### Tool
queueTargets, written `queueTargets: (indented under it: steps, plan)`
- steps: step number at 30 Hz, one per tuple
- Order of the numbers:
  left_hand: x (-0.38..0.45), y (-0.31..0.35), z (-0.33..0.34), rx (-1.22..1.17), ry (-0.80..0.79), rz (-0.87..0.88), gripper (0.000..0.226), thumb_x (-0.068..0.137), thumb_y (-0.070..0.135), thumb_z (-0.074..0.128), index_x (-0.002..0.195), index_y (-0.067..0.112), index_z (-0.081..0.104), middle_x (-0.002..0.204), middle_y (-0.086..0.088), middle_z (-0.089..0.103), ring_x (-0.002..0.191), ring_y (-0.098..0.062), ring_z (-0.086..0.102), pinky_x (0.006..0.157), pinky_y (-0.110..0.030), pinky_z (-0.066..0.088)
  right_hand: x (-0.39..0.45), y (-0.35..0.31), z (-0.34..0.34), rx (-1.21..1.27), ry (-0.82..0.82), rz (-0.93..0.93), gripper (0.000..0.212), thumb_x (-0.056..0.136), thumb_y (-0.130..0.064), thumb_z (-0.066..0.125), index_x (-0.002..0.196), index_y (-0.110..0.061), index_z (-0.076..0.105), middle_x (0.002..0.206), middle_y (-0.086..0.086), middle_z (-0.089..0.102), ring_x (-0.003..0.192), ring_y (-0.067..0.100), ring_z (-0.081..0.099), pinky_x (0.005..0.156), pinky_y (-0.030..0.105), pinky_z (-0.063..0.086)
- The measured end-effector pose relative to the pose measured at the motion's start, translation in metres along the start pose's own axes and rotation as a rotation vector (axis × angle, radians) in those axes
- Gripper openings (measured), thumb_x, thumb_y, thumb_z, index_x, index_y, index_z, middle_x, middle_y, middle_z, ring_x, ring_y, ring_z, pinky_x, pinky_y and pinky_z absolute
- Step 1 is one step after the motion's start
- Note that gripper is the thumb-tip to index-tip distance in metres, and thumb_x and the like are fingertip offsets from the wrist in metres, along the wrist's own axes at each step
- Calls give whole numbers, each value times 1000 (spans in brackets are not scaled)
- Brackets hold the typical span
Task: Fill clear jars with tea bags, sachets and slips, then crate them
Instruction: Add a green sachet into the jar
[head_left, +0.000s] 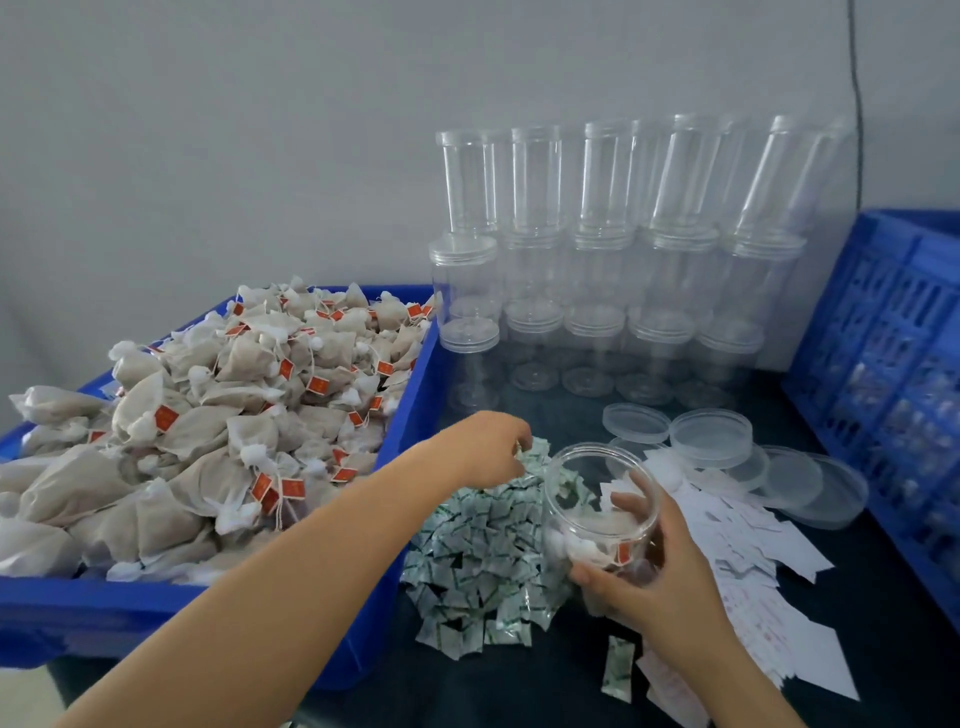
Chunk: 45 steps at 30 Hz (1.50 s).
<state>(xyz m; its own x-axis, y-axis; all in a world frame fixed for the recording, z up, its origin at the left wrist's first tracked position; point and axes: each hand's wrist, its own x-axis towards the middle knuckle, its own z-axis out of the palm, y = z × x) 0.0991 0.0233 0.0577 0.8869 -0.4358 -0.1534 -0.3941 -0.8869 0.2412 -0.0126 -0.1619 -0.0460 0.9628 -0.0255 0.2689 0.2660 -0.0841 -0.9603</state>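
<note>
L fingers (519, 447) hidden among sachets (478, 540).

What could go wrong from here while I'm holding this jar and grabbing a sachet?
1. The open jar is tilted in the right hand, mouth angled up; tipped further, the tea bags inside could slide out.
2. The left hand pinches from a dense sachet pile; two may come up together.
3. The stacked empty jars stand close behind; a wide reach might topple them.
</note>
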Motion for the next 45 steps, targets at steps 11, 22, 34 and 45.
queueTargets:
  steps: [11,22,34,45]
  plan:
    - [24,4,52,401,-67,-64,36,95,10,43,131,11,47,127,-14,52,114,-34,55,80,-41,46,-1,4,1,-23,19,15,94,39,-55,90,114,-82,39,116,-40,54,112,-7,59,83,17,55]
    - [51,15,65,531,190,-105,30,96,23,48,124,16,58,128,-9,50,122,-29,45,95,-41,38,1,6,-2,6,28,30,92,40,-53,91,111,-83,39,113,-40,54,111,-5,60,85,17,54]
    - [-4,40,7,-449,524,-61,17,80,29,75,84,28,58,77,12,64,76,-5,61,70,-23,49,1,3,0,11,38,8,93,44,-50,92,115,-81,40,127,-28,52,111,-10,58,78,9,51]
    - [-46,66,-8,-223,145,136,11,87,30,67,94,27,75,93,12,70,88,-4,62,88,-31,50,1,-13,2,29,38,-43,89,45,-65,92,119,-75,44,124,-33,56,115,-4,60,82,11,52]
